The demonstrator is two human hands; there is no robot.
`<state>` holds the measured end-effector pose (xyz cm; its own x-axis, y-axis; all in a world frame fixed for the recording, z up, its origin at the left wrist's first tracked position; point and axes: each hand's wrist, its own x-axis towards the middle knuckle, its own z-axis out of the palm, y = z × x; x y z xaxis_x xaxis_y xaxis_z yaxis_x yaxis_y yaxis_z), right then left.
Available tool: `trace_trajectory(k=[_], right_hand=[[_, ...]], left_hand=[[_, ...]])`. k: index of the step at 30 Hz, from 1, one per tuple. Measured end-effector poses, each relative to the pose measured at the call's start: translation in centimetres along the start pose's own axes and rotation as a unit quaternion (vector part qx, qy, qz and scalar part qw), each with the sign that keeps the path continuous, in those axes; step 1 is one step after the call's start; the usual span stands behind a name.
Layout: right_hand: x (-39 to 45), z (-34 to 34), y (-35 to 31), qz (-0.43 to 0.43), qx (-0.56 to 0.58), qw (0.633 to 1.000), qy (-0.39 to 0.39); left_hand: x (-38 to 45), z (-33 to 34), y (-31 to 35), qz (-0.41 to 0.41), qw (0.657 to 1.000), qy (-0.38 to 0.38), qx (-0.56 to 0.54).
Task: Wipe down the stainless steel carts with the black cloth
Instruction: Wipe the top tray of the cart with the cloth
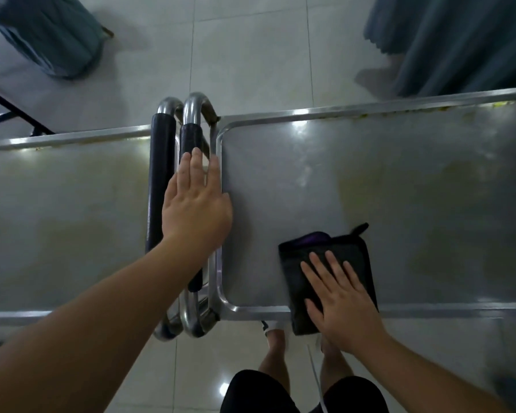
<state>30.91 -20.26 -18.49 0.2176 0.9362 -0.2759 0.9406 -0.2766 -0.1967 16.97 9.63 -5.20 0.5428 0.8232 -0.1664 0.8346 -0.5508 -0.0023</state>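
Two stainless steel carts stand end to end, the left cart (pixel 57 204) and the right cart (pixel 414 189), with their tubular handles meeting in the middle. A folded black cloth (pixel 349 254) lies on the right cart's top near its front left corner. My right hand (pixel 340 299) presses flat on the cloth, fingers straight and spread. My left hand (pixel 197 204) rests flat with straight fingers over the black-padded handle (pixel 191 138) of the right cart and the cart's left rim.
A second padded handle (pixel 160 180) belongs to the left cart. Grey-blue curtains hang at the far left (pixel 48 34) and far right (pixel 459 40). The tiled floor (pixel 251 55) lies beyond the carts. My legs and feet stand at the near edge.
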Motion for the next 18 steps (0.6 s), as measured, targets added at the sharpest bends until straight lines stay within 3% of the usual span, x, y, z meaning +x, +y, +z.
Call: trace_trajectory(k=[7, 15, 18], right_hand=[[4.8, -0.3, 0.6, 0.017, 0.001, 0.999, 0.031], [21.3, -7.0, 8.9, 0.109, 0.003, 0.993, 0.039], [26.5, -9.9, 11.5, 0.095, 0.003, 0.995, 0.042]], left_hand=[[0.7, 1.1, 0.2, 0.012, 1.0, 0.023, 0.017], [0.8, 1.4, 0.3, 0.01, 0.999, 0.045, 0.015], [1.1, 1.2, 0.5, 0.009, 0.999, 0.035, 0.02]])
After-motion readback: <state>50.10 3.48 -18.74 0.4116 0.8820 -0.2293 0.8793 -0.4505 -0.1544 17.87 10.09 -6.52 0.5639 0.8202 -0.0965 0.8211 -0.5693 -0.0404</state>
